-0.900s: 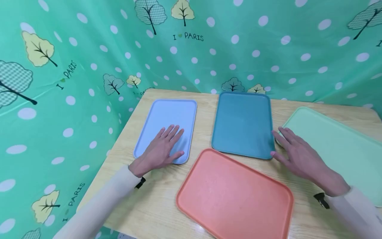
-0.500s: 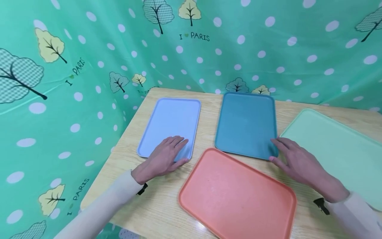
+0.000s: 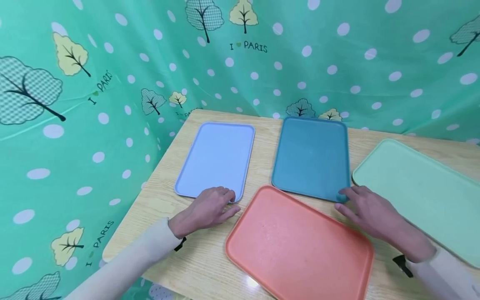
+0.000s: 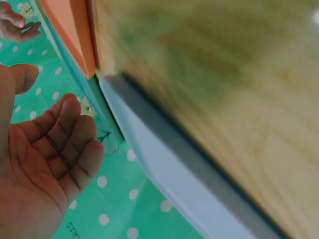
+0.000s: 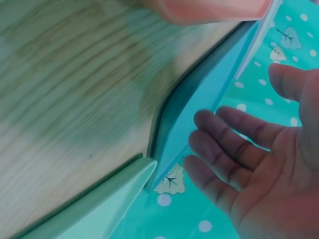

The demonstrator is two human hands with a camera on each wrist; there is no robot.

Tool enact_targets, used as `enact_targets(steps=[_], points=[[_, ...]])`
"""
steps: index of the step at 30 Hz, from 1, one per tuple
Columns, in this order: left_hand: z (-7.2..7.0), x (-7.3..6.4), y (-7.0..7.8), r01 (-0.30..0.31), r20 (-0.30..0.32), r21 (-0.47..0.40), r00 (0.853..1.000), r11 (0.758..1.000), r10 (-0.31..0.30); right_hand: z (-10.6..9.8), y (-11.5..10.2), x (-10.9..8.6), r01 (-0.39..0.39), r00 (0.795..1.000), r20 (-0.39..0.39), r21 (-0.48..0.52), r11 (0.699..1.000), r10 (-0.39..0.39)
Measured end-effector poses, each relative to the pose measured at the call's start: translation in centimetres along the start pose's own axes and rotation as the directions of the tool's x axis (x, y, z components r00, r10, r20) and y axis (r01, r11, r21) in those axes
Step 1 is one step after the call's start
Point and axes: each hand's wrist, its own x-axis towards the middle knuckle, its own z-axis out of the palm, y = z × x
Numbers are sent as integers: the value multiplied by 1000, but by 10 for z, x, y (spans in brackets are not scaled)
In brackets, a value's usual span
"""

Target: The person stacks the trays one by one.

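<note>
Four flat trays lie on a wooden table (image 3: 260,158): a light blue tray (image 3: 219,156), a dark teal tray (image 3: 311,154), an orange tray (image 3: 296,246) and a pale green tray (image 3: 416,187). My left hand (image 3: 226,199) sits at the light blue tray's near right corner, fingers loosely bent. In the left wrist view the left hand (image 4: 55,144) shows a bare palm beside the light blue tray's rim (image 4: 164,164). My right hand (image 3: 346,200) touches the teal tray's near right corner with its fingertips. In the right wrist view the right hand (image 5: 239,149) is spread next to the teal tray's corner (image 5: 199,104).
A green dotted cloth (image 3: 93,125) with tree prints hangs behind and to the left of the table. The orange tray sits close to the table's front edge, between my arms. The pale green tray's corner (image 5: 94,204) nearly meets the teal tray.
Both hands slid back toward me, off the tray surfaces to the near corners. The left hand's fingers bent more. The trays stayed put.
</note>
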Motion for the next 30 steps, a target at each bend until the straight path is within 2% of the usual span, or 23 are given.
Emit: enact_targets(steps=[6,11,20,25,30], points=[[9,-9,8,-11,64,-15,998,1000,12,3,-7,3,6,998,59,16,1000,-6],[16,-16,13,-17,94,-12,995,1000,18,11,-13,4,38,997,64,6,999,-39],[24,-22,17,-22,127,-27,992,999,25,23,-19,4,69,993,94,41,997,-73],[29,-23,20,-24,116,-30,993,999,28,25,-21,3,76,994,80,38,996,-79],[30,-22,22,-32,122,-36,992,999,36,26,-21,3,85,990,104,57,995,-91]])
